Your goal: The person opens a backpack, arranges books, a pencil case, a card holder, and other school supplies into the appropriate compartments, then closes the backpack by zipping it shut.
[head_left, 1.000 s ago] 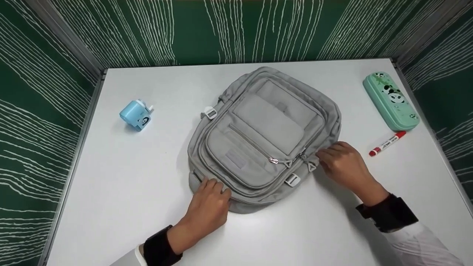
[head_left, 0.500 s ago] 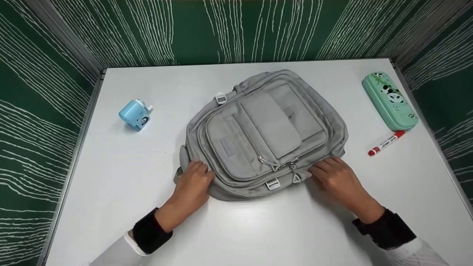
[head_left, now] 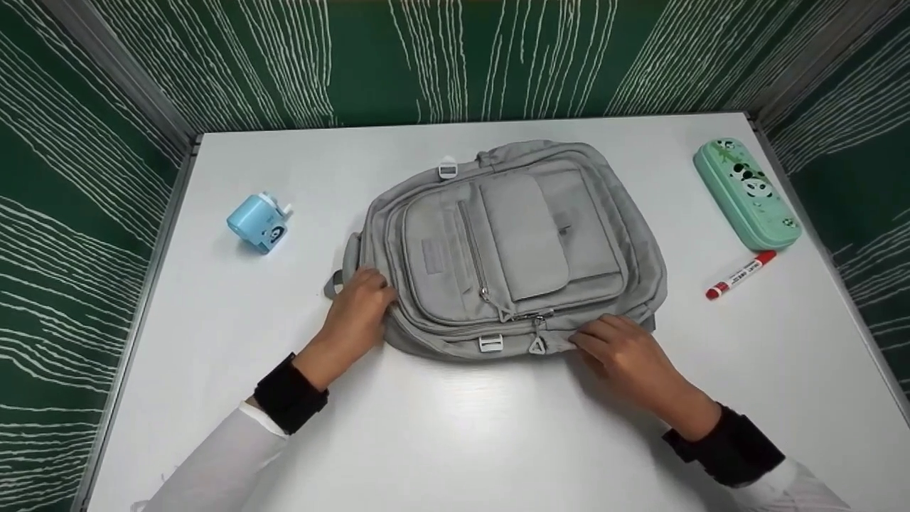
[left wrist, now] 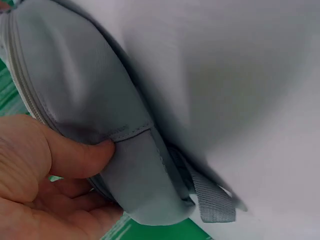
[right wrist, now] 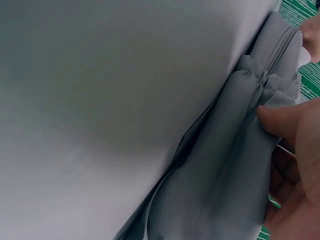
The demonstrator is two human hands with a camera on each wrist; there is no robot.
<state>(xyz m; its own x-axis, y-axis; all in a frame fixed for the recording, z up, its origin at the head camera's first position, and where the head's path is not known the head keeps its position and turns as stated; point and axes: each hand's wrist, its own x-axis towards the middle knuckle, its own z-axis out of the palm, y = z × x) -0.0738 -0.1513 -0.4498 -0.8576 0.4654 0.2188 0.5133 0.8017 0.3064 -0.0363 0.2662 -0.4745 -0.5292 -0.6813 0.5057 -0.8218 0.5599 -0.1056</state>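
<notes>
A grey backpack (head_left: 526, 242) lies on the white table with its front pockets facing up, its length running nearly sideways. My left hand (head_left: 357, 309) grips its bottom left end; in the left wrist view, the thumb (left wrist: 82, 157) presses on the fabric and the fingers curl under the edge. My right hand (head_left: 625, 355) pinches the near side of the bag, just right of a triangular zipper pull (head_left: 537, 345). In the right wrist view, that thumb (right wrist: 280, 120) lies on the side pocket (right wrist: 215, 165), with the other fingers behind it.
A light blue pencil sharpener (head_left: 259, 222) with a white crank stands at the left of the table. Toward the right edge lies a mint-green pencil case (head_left: 750, 195) with panda pictures. A red-capped marker (head_left: 741, 275) lies just below the case.
The backpack has turned counterclockwise, from slanting to nearly sideways. My left hand has moved up and left with its end, while my right hand has shifted slightly down and left.
</notes>
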